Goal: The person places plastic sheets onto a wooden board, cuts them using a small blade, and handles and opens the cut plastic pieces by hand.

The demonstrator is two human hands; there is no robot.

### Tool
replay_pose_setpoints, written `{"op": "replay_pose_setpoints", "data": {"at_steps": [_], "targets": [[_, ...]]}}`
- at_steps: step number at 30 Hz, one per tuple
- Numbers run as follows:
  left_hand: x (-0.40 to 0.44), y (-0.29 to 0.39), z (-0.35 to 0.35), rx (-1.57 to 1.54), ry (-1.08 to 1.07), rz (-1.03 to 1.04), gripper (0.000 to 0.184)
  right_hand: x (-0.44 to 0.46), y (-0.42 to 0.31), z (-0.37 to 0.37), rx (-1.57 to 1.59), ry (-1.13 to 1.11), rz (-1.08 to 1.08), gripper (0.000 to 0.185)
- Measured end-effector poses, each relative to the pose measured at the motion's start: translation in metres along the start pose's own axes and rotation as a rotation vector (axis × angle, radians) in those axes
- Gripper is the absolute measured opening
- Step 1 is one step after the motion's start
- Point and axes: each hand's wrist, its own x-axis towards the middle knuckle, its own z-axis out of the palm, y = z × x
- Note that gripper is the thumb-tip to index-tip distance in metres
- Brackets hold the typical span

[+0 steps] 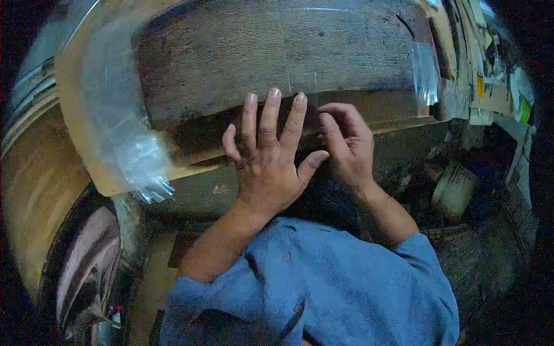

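Observation:
My left hand (269,144) is spread, palm down, its fingertips at the near edge of a dark, textured board (277,57). It holds nothing that I can see. Close to its right, my right hand (349,138) has its thumb and bent fingers drawn near each other at the bench's front edge; whatever may be between them is too dark to make out. Clear tape or plastic film covers the wooden surface at the board's left end (141,155), and more clear film (426,75) hangs at its right end.
A pale bucket-like container (455,190) stands low on the right among dark clutter. Papers and strips (490,69) crowd the upper right. At the lower left is a bin-like shape with crumpled plastic (86,259). A curved wooden surface (40,179) fills the far left.

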Motion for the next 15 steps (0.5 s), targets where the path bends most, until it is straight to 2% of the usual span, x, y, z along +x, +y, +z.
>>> {"op": "replay_pose_setpoints", "data": {"at_steps": [1, 3, 4, 5, 7, 9, 12, 15], "targets": [[0.0, 0.0, 0.0, 0.013, -0.009, -0.003, 0.072, 0.001, -0.001, -0.002, 0.0, 0.0, 0.003, 0.019], [-0.001, -0.001, 0.002, 0.029, -0.022, -0.008, 0.074, 0.004, -0.009, -0.008, -0.151, 0.11, -0.275, 0.029], [0.0, -0.002, 0.005, 0.019, 0.014, -0.012, 0.074, 0.004, -0.01, -0.015, -0.275, 0.071, -0.213, 0.043], [0.0, -0.002, 0.008, 0.009, 0.05, -0.015, 0.074, 0.007, -0.013, -0.019, -0.274, 0.071, -0.21, 0.043], [0.002, 0.001, 0.006, 0.03, 0.036, -0.023, 0.075, 0.014, -0.02, -0.025, -0.534, -0.018, -0.273, 0.049], [0.003, 0.004, 0.006, 0.05, 0.023, -0.031, 0.075, 0.017, -0.016, -0.031, -0.569, -0.043, -0.198, 0.052], [0.004, 0.006, 0.007, 0.08, 0.01, -0.048, 0.076, 0.021, -0.004, -0.035, -0.604, -0.002, -0.426, 0.066], [0.005, 0.006, 0.007, 0.082, 0.026, -0.046, 0.076, 0.02, -0.003, -0.036, -0.593, -0.055, -0.338, 0.071]]}}
